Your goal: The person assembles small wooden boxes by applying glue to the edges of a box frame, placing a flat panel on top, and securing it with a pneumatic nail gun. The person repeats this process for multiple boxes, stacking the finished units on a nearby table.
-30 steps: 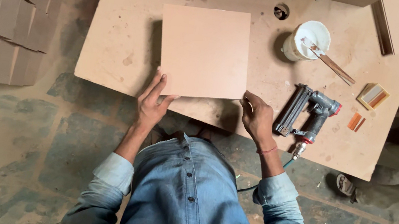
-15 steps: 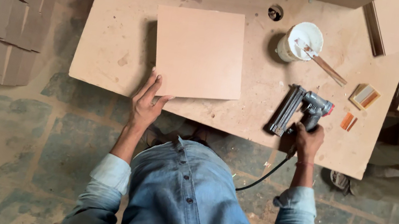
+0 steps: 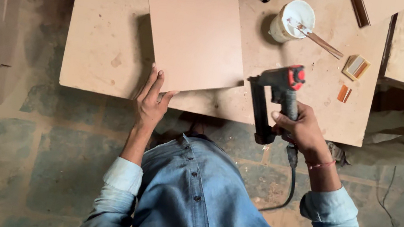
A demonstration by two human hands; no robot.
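Your left hand [image 3: 152,101] rests flat, fingers spread, on the near corner of the square board [image 3: 196,41] lying on the bench [image 3: 103,48]. Right of that board, your right hand [image 3: 303,131] is clamped around the nail gun [image 3: 274,99], lifted off the bench.

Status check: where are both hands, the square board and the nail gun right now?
Left hand pressing near corner of square board. Right hand gripping nail gun, lifted beside board's right edge. Glue cup stands clear behind.

On the table [image 3: 106,32], the board [image 3: 195,41] lies left of the cup [image 3: 293,20]; the nail gun [image 3: 272,100] is nearest.
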